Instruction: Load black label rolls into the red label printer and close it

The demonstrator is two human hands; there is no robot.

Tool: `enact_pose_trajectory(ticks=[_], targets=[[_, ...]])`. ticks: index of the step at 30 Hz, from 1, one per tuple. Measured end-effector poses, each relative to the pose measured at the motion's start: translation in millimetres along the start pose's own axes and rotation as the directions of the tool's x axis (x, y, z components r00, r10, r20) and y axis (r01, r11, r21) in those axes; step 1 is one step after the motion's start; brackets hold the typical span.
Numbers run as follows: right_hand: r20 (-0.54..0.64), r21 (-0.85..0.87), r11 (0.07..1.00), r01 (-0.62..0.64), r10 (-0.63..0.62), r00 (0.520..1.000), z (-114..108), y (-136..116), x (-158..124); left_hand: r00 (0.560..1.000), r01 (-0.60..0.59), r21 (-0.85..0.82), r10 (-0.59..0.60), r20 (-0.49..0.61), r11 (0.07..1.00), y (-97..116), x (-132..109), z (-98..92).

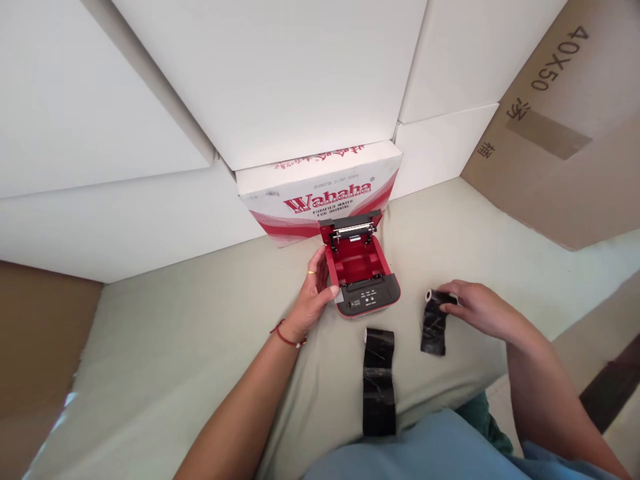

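A small red and black printer (367, 297) stands on the cloth-covered surface with its lid raised and its red inner bay bare. My left hand (316, 293) grips the printer's left side, thumb on the front corner and fingers along the side wall. To the right of the printer, my right hand (463, 303) pinches a roll of black ribbon (434, 330), whose loose end lies toward me. A second black ribbon roll (379, 380) lies unrolled in front of the printer, touched by neither hand.
Behind the printer stands a white and red Wahaha carton (325, 193). White boxes (280, 80) are stacked behind it. A large brown carton (565, 133) is at the right, and a brown panel (40, 347) at the left. Pale green cloth (200, 320) covers the surface.
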State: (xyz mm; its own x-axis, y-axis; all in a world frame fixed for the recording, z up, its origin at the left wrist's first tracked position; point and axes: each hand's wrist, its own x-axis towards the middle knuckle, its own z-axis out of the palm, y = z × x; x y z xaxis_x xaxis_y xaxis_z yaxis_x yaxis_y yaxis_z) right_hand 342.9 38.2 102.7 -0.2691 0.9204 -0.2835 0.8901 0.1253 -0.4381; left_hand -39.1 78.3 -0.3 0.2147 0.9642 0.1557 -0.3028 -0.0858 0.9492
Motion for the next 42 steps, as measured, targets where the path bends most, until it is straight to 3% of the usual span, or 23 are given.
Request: enact_pose_trajectory(ticks=[2, 4, 6, 8, 11, 13, 17, 20, 25, 29, 32, 34, 36, 40, 42], targets=[[0.104, 0.193, 0.972, 0.137, -0.159, 0.982, -26.2, -18.5, -12.0, 1.0, -0.013, -0.009, 0.013, 0.012, 1.0, 1.1, 0.5, 0.7], [0.168, 0.326, 0.912, 0.249, -0.315, 0.934, -50.1, -42.2, -17.9, 1.0, -0.018, -0.019, 0.018, 0.02, 1.0, 2.1, 0.9, 1.3], [0.168, 0.392, 0.853, 0.344, -0.434, 0.885, -63.3, -67.3, -11.9, 1.0, -0.017, -0.027, 0.017, 0.015, 1.0, 2.3, 1.2, 1.5], [0.099, 0.386, 0.829, 0.406, -0.474, 0.875, -61.6, -91.0, 6.5, 1.0, -0.015, -0.036, 0.015, 0.01, 0.999, 1.8, 1.4, 1.5], [-0.068, 0.214, 0.878, 0.428, -0.424, 0.903, -38.9, -122.3, 44.5, 0.999, -0.025, -0.046, 0.026, 0.022, 0.999, 1.2, 1.8, 1.6], [-0.108, 0.031, 0.928, 0.37, -0.365, 0.925, -21.4, -140.6, 65.8, 0.999, -0.033, -0.048, 0.035, 0.033, 0.998, 1.4, 2.0, 1.8], [-0.046, -0.27, 0.937, 0.222, -0.243, 0.969, -2.6, -168.4, 88.6, 0.999, -0.032, -0.058, 0.034, 0.025, 0.998, 0.1, 2.9, 1.5], [-0.016, -0.381, 0.908, 0.175, -0.195, 0.981, 1.6, -178.5, 100.3, 0.999, -0.036, -0.068, 0.038, 0.027, 0.997, -3.8, 4.2, 0.0], [-0.008, -0.39, 0.907, 0.159, -0.176, 0.984, 8.0, -178.7, 121.2, 0.998, -0.041, -0.071, 0.043, 0.039, 0.997, -9.5, 5.6, -2.3], [-0.061, -0.201, 0.935, 0.293, -0.31, 0.949, 7.4, -165.3, 108.5, 0.999, -0.034, -0.06, 0.036, 0.036, 0.998, -7.5, 4.8, -1.3], [-0.225, -0.06, 0.862, 0.503, -0.502, 0.835, 9.0, -145.5, 76.5, 0.999, -0.035, -0.05, 0.036, 0.028, 0.998, -3.1, 4.0, 0.8], [-0.302, -0.077, 0.785, 0.615, -0.606, 0.736, 15.4, -130.0, 52.7, 0.999, -0.042, -0.042, 0.043, 0.027, 0.998, -0.6, 4.0, 1.4], [-0.317, -0.129, 0.744, 0.655, -0.657, 0.684, 25.9, -115.5, 33.3, 0.998, -0.053, -0.012, 0.053, 0.029, 0.999, 0.9, 3.9, 0.4], [-0.322, -0.196, 0.76, 0.62, -0.647, 0.691, 47.0, -96.2, 16.0, 0.995, -0.099, 0.137, 0.101, -0.006, 0.986, 6.6, 0.7, -1.9], [-0.331, -0.187, 0.767, 0.614, -0.638, 0.696, 52.7, -91.8, 15.9, 0.98, -0.168, 0.292, 0.193, -0.057, 0.942, 15.3, -3.8, 2.0]])
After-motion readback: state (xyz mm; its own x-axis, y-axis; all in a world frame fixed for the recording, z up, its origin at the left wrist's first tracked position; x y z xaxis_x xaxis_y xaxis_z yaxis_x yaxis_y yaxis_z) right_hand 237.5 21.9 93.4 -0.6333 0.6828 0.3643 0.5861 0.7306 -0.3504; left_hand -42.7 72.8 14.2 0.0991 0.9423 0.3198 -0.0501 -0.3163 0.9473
